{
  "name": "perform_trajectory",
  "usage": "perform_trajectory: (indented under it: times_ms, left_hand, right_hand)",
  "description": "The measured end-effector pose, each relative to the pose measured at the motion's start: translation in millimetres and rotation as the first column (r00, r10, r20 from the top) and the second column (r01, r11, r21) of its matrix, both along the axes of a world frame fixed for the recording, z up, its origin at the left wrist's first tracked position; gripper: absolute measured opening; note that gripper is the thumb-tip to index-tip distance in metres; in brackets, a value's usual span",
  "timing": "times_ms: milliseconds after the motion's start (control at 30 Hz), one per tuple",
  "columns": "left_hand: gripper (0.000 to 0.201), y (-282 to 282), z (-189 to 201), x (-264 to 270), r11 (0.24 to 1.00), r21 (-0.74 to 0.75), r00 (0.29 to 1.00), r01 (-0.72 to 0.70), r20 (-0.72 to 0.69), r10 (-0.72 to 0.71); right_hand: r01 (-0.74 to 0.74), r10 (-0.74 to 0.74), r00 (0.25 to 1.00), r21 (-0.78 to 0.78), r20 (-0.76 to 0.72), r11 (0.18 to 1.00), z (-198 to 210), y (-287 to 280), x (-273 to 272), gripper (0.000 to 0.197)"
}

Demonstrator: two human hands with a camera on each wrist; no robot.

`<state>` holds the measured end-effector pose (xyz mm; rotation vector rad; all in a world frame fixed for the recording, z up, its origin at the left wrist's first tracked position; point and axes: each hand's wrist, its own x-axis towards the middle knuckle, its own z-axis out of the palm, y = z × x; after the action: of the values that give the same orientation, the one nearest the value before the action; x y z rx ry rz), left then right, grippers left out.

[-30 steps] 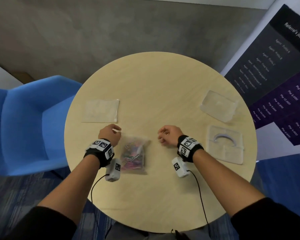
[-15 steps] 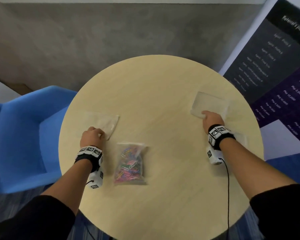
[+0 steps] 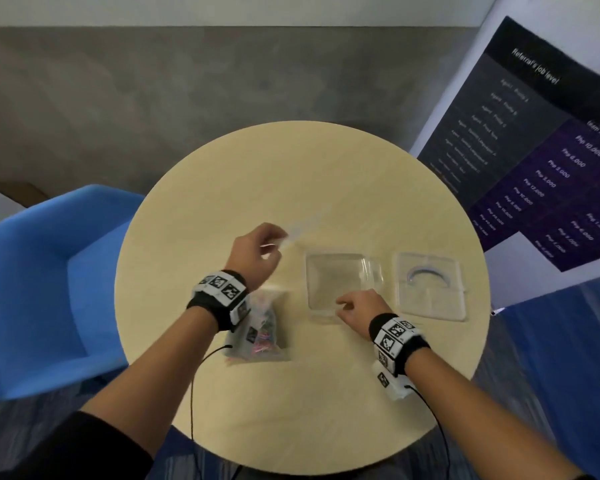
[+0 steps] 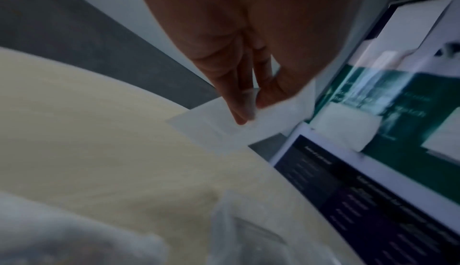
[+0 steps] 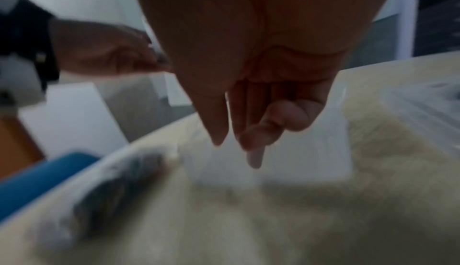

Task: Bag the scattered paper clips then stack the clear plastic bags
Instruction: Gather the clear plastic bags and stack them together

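On the round table (image 3: 291, 174) a clear bag full of coloured paper clips (image 3: 267, 327) lies partly under my left wrist; it is a blur in the right wrist view (image 5: 112, 186). My left hand (image 3: 278, 244) pinches a flat empty clear bag (image 3: 303, 230) by its corner and holds it above the table, as the left wrist view (image 4: 251, 108) shows with the bag (image 4: 211, 129). My right hand (image 3: 340, 304) has curled fingers on the near edge of a second, puffier clear bag (image 3: 336, 282), which lies flat mid-table (image 5: 298, 161).
A clear plastic case (image 3: 430, 289) with a curved piece inside lies at the right of the table, close beside the puffier bag. A blue chair (image 3: 32, 289) stands left of the table, and a dark printed banner (image 3: 551, 150) at the right.
My left hand has lifted the flat bag from the table's left and carried it toward the middle. My right hand has drawn the puffier bag from the far right to mid-table.
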<state>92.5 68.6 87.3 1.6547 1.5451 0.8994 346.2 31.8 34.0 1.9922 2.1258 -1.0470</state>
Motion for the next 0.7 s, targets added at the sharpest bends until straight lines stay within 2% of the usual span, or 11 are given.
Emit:
perform_trajectory:
  times_ms: [67, 133, 167, 200, 233, 300, 367, 433, 500, 567, 700]
  left_hand:
    - [0.049, -10, 0, 21, 0.992, -0.061, 0.992, 0.108, 0.067, -0.104]
    - [0.057, -21, -8, 37, 0.986, -0.063, 0.986, 0.157, 0.066, -0.153]
    - [0.052, -26, -14, 44, 0.985, -0.049, 0.984, 0.165, 0.07, -0.162]
    - [0.043, -31, -21, 51, 0.986, -0.029, 0.984, 0.166, 0.069, -0.164]
    - [0.036, -34, -27, 57, 0.987, -0.01, 0.986, 0.162, 0.051, -0.161]
    - [0.029, -37, -38, 65, 0.986, -0.014, 0.986, 0.165, -0.031, -0.165]
    - [0.028, -41, -48, 70, 0.977, -0.036, 0.966, 0.212, -0.142, -0.215]
    - [0.025, -45, -60, 75, 0.957, -0.099, 0.913, 0.274, -0.287, -0.291]
    - [0.026, -50, -69, 80, 0.94, -0.135, 0.824, 0.312, -0.453, -0.339]
    - [0.031, -54, -73, 84, 0.931, -0.144, 0.747, 0.337, -0.561, -0.357]
    - [0.032, -56, -74, 87, 0.944, -0.23, 0.72, 0.236, -0.61, -0.329]
  right_hand:
    - [0.157, -0.153, 0.981, 0.027, -0.123, 0.987, 17, -5, 6, 0.043]
    - [0.329, -0.264, 0.9, 0.142, -0.347, 0.934, 36, -2, 13, 0.065]
    - [0.368, -0.245, 0.851, 0.193, -0.464, 0.91, 44, 1, 16, 0.075]
    - [0.361, -0.182, 0.824, 0.249, -0.537, 0.898, 49, 4, 18, 0.076]
    - [0.31, -0.088, 0.829, 0.322, -0.553, 0.895, 51, 7, 21, 0.067]
    - [0.132, 0.1, 0.891, 0.464, -0.443, 0.876, 45, 11, 28, 0.03]
    - [-0.003, 0.183, 0.929, 0.487, -0.322, 0.873, 31, 10, 38, 0.011]
    - [-0.073, 0.193, 0.944, 0.402, -0.267, 0.913, 18, 6, 46, 0.01]
    - [-0.124, 0.196, 0.956, 0.304, -0.219, 0.945, 9, 0, 49, 0.013]
    - [-0.163, 0.208, 0.96, 0.232, -0.188, 0.959, 3, -6, 48, 0.016]
    - [-0.159, 0.178, 0.961, 0.104, -0.21, 0.982, -4, -9, 45, 0.019]
